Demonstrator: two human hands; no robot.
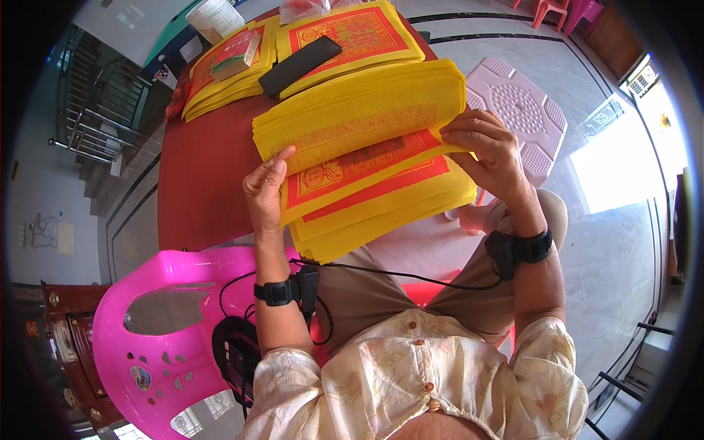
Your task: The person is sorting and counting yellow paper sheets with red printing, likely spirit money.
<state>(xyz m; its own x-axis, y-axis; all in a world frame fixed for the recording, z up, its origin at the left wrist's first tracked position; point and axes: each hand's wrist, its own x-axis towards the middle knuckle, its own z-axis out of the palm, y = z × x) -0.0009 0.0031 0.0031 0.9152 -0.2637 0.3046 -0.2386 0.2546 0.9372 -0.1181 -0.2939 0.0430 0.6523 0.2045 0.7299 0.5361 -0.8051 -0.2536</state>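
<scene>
Yellow paper sheets printed in red (379, 201) lie stacked at the near edge of the red table (209, 181). A thick folded-back part of the yellow paper (357, 110) rises over a sheet with a red panel. My left hand (268, 190) holds the left edge of that paper between thumb and fingers. On the right side, my right hand (487, 151) pinches the right edge of the sheets. The lower stack fans out toward my lap, its sheets slightly offset.
Farther back lie two more yellow and red paper stacks (352, 33), with a black oblong object (300, 66) and a small box (236, 55) on them. A white bucket (214, 19) stands behind. A pink plastic chair (165, 269) is at left, a pale plastic stool (517, 104) at right. A black cable (407, 272) links my wrist straps.
</scene>
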